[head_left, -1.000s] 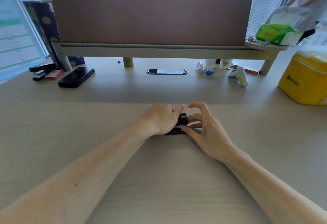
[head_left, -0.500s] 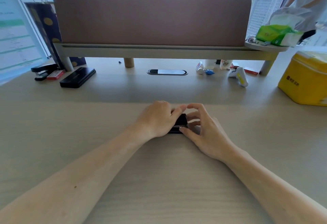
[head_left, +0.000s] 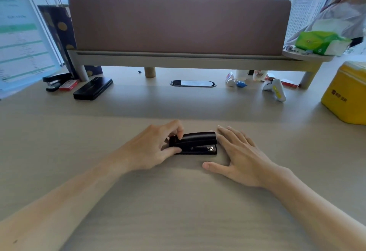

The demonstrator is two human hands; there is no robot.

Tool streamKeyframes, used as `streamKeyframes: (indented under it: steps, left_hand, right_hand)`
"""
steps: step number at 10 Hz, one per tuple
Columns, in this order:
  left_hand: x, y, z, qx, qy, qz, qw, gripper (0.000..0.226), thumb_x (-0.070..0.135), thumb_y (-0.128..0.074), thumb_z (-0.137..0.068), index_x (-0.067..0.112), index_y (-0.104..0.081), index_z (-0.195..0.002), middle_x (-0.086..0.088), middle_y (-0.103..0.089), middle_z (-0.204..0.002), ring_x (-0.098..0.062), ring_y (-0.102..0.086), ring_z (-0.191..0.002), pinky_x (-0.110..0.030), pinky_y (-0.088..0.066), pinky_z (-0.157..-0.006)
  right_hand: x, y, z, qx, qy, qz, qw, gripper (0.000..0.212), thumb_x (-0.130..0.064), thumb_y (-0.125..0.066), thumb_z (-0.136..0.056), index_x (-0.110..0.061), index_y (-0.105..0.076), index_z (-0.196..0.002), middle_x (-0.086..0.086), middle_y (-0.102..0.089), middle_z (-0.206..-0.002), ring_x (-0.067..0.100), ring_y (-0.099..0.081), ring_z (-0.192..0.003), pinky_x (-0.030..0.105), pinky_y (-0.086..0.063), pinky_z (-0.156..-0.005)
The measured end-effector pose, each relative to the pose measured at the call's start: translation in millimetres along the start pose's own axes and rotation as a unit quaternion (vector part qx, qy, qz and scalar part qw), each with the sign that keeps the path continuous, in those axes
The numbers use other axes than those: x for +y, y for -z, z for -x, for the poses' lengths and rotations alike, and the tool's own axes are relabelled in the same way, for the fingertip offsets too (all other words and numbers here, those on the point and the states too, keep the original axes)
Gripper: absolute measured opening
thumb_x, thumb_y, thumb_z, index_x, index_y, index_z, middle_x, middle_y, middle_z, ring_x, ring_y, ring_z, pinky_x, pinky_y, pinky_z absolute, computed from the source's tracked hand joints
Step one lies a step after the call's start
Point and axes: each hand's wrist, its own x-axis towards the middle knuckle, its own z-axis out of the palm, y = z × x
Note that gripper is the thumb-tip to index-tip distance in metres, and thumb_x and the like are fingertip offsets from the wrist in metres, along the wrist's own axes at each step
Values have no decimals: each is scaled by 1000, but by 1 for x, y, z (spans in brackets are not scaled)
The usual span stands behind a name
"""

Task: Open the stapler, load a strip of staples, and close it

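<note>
The left hand (head_left: 152, 149) pinches the rear, hinge end of the black stapler (head_left: 195, 143), fingertips curled over the top cover and thumb pressed low against the near side; the right hand (head_left: 240, 156) lies flat and spread on the counter (head_left: 178, 201), holding nothing, its fingertips just beside the stapler's front end and its thumb stretched out toward the near side of the base. The stapler sits on the counter between the two hands, its long axis running from the left hand toward the right, cover down or nearly so, with the metal magazine showing in the gap above the base. Whether a strip is loaded cannot be told, and no loose strip of staples is visible near either hand. Risks, as judged from this arrangement: with only the rear end gripped, a lift of the cover could tip or slide the whole body toward the right hand rather than open the hinge; a cover pressed down over a misaligned strip could jam; fingertips resting by the front end could be nipped if the cover snaps shut. Well beyond the left hand, at the far edge of the counter, lie a second stapler (head_left: 56, 80), a small red box (head_left: 68, 85) and a black case (head_left: 93, 88).
</note>
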Motion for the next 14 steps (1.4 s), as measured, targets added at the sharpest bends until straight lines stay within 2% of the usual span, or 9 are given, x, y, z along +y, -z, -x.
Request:
streamKeyframes:
  steps: [1, 2, 3, 5, 7, 11, 12, 13, 14]
  left_hand:
    - [-11, 6, -11, 38, 35, 17, 999, 28, 22, -78, -88, 28, -52, -98, 10, -74, -99, -13, -74, -86, -25, -55, -83]
    - [-29, 13, -34, 111, 98, 14, 989, 30, 21, -80, -86, 26, -52, -95, 3, -73, -99, -19, -74, -80, -29, -55, -77]
    - [-51, 16, -64, 166, 141, -13, 976, 30, 22, -80, -85, 26, -51, -93, -3, -71, -100, -28, -71, -81, -35, -53, -79]
    - [-88, 9, -115, 210, 207, -59, 954, 25, 21, -74, -88, 22, -52, -99, -6, -68, -102, -36, -63, -91, -42, -53, -80]
    - [-112, 4, -145, 226, 244, -73, 940, 25, 22, -71, -91, 20, -52, -107, -13, -68, -112, -38, -62, -99, -44, -52, -83]
    - [-117, 3, -152, 216, 219, -83, 948, 27, 25, -68, -94, 15, -49, -110, -14, -66, -113, -29, -52, -92, -41, -49, -78]
    - [-119, 5, -153, 219, 213, -83, 949, 29, 31, -71, -91, 18, -50, -107, -10, -68, -118, -32, -62, -98, -43, -52, -80]
    - [-109, 15, -145, 231, 197, -73, 950, 33, 38, -68, -92, 19, -55, -116, -9, -64, -126, -32, -62, -112, -42, -50, -85]
    - [-96, 24, -134, 228, 135, -95, 960, 42, 46, -60, -94, 25, -56, -130, -5, -59, -136, -28, -56, -122, -41, -48, -92]
  right_hand:
    - [1, 1, -3, -12, -2, 9, 1000, 117, -102, -12, -66, -38, -9, -164, -8, -6, -174, 16, 2, -161, 44, -5, -131]
    - [1, 2, -10, -24, -1, 10, 1000, 117, -102, -13, -66, -39, -7, -164, -8, -4, -174, 15, 5, -161, 44, -2, -131]
    - [1, 4, -27, -32, 3, 8, 999, 112, -99, -14, -70, -39, -6, -164, -8, -2, -175, 15, 7, -161, 47, 1, -130]
    - [4, 2, -68, -23, 1, 3, 1000, 120, -101, -3, -61, -40, -6, -164, -12, -1, -175, 13, 6, -161, 53, 2, -129]
    - [9, -2, -78, -2, 3, 10, 1000, 115, -99, 1, -64, -42, -6, -164, -13, -3, -175, 11, 4, -161, 52, 1, -129]
    - [8, 0, -76, -2, 8, 14, 1000, 117, -100, 4, -62, -42, -6, -164, -12, -4, -175, 12, 3, -161, 52, 0, -129]
    - [7, 2, -76, -10, 9, 16, 1000, 117, -99, 4, -62, -41, -6, -164, -12, -3, -175, 12, 4, -161, 52, 1, -129]
    - [5, 4, -75, -12, 10, 18, 1000, 116, -99, 3, -63, -41, -5, -164, -11, -2, -175, 12, 5, -161, 53, 0, -129]
    - [3, 7, -72, -20, 7, 17, 1000, 115, -98, 1, -65, -40, -4, -164, -10, -1, -175, 13, 5, -161, 53, 0, -129]
